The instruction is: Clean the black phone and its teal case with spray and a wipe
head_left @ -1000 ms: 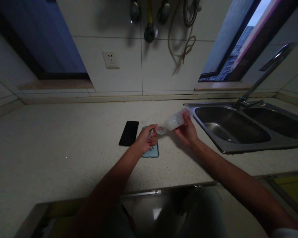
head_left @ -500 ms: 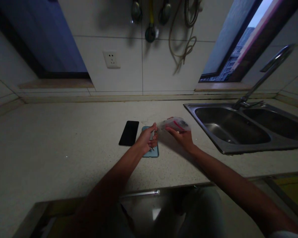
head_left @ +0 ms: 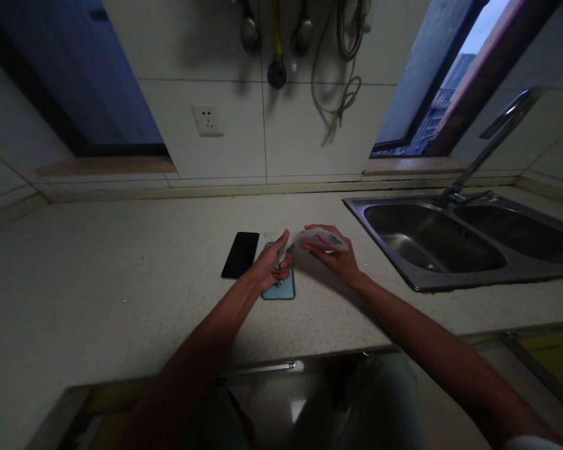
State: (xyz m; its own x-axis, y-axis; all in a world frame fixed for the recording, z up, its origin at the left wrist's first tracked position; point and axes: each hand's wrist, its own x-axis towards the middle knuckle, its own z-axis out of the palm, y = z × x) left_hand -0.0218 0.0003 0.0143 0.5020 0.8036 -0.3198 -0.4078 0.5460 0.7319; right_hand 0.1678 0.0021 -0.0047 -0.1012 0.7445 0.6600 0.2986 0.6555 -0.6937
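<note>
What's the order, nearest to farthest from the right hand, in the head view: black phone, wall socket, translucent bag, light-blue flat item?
1. Translucent bag: in the right hand.
2. Light-blue flat item: on the counter, partly hidden by the left hand.
3. Black phone: farther left on the counter.
4. Wall socket: up on the back wall, left.

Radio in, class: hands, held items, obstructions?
Right hand grips pink-marked container. Left hand holds small pale item, details unclear. Left hand partly hides blue case; no obvious obstruction.
</note>
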